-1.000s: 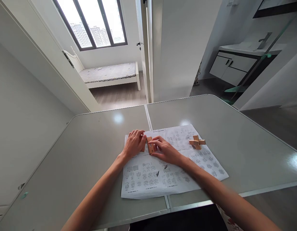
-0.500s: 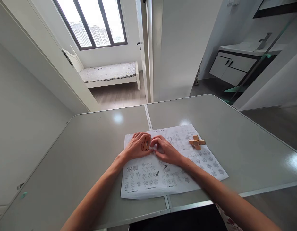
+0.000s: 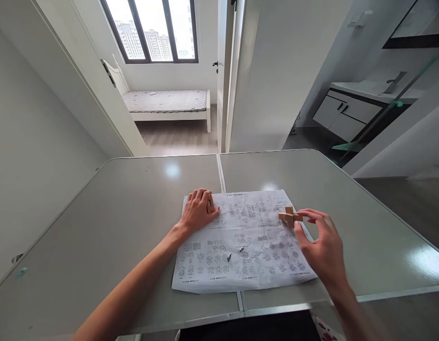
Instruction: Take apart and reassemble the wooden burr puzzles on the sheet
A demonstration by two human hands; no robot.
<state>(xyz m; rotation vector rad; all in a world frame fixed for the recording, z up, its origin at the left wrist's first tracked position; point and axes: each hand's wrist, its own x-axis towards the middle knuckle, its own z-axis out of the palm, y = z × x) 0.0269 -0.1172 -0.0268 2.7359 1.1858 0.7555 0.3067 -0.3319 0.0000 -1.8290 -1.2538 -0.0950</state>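
Note:
A printed paper sheet (image 3: 241,246) covered with small diagrams lies on the grey table (image 3: 134,222). My left hand (image 3: 198,210) rests on the sheet's far left corner, its fingers curled around a small wooden block (image 3: 210,207). A wooden cross-shaped puzzle (image 3: 289,216) sits on the sheet's right part. My right hand (image 3: 321,248) is just right of that puzzle, fingers spread and curved, fingertips touching or almost touching it.
The table has a seam down its middle (image 3: 219,173) and a front edge close to my body. Beyond it are a white wall and door, a bed (image 3: 166,102) under a window, and a dark sink cabinet (image 3: 347,116) at the right.
My right hand left the wooden block at the left hand and swung right to the cross-shaped puzzle. The left hand stayed closed on the block. The camera shifted slightly.

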